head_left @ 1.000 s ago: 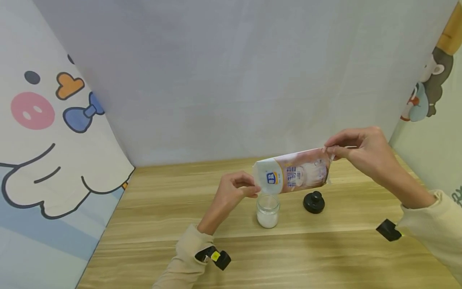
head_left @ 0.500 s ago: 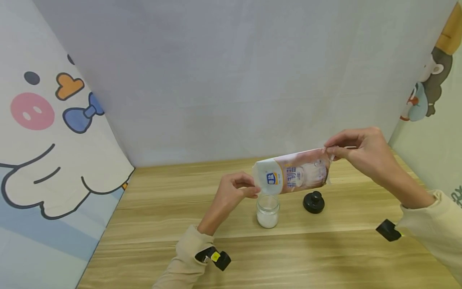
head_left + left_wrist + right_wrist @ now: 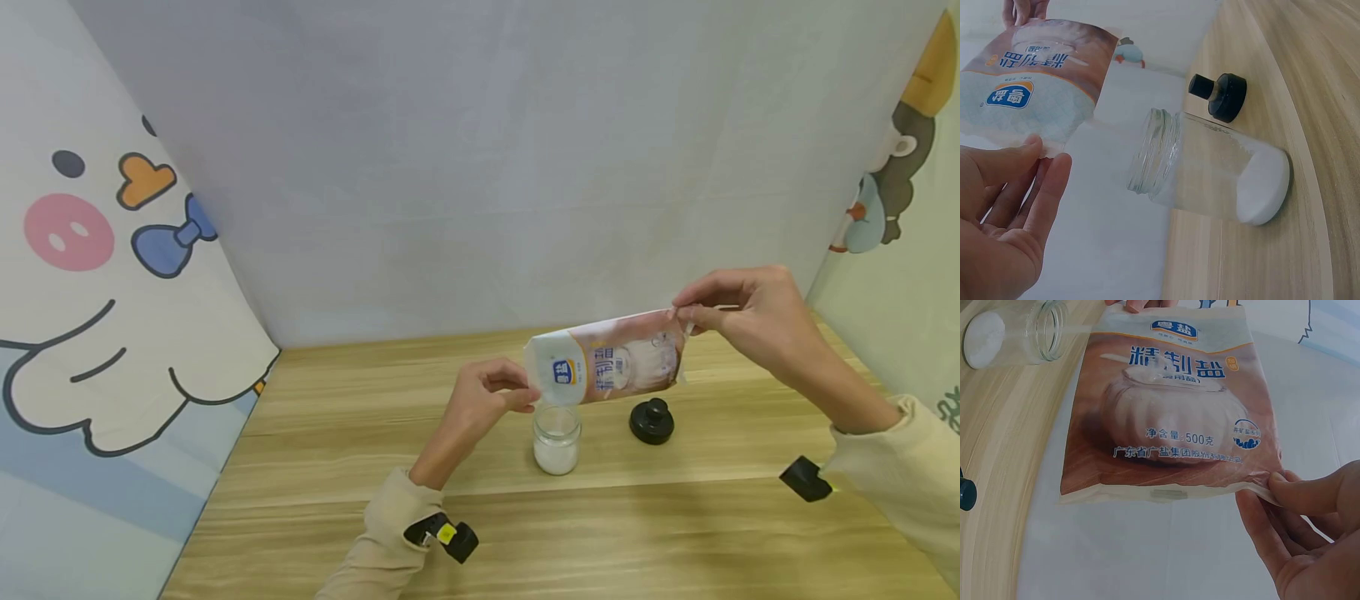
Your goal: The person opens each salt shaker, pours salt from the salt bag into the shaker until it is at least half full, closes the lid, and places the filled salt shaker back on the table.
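A salt bag with a pale blue end and a brown-pink body is held tilted over a glass jar. My left hand pinches the bag's lower left end, while my right hand pinches its raised far corner. In the right wrist view, a faint white stream of salt runs from the bag's corner to the jar's mouth. White salt covers the jar's bottom. The jar stands upright on the table.
A black knobbed lid lies on the wooden table right of the jar. Behind the table rises a plain grey-white backdrop, and cartoon-printed panels flank it. Black wrist cameras hang at both sleeves.
Both hands hold the bag in nearly the same place throughout. The head view has shifted very slightly.
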{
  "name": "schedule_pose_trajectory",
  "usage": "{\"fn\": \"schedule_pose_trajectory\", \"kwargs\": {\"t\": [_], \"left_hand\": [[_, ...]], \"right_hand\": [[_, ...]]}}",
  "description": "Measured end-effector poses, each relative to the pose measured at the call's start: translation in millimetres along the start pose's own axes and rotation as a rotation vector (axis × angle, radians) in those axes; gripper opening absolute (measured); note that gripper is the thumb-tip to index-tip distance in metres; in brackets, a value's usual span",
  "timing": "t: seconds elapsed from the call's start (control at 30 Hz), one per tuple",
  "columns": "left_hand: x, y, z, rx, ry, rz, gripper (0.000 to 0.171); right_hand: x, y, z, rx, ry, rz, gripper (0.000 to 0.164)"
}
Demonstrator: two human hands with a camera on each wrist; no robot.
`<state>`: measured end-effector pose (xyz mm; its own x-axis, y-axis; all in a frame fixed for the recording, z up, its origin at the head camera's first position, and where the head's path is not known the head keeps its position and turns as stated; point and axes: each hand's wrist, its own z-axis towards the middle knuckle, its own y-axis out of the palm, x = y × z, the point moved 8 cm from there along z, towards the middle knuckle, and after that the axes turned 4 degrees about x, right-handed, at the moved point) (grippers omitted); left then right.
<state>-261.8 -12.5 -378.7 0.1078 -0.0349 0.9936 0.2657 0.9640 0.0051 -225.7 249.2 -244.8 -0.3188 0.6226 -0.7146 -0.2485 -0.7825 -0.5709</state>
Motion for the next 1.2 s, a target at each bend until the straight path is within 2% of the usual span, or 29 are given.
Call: {"fn": "schedule_pose_trajectory", "kwargs": {"t": [1.2], "left_hand": [[1.9, 0.6, -3.2, -0.012, 0.001, -0.003, 0.011]], "right_hand": [[-3.0, -1.4, -0.4, 0.001, 0.004, -0.001, 0.007]]}}
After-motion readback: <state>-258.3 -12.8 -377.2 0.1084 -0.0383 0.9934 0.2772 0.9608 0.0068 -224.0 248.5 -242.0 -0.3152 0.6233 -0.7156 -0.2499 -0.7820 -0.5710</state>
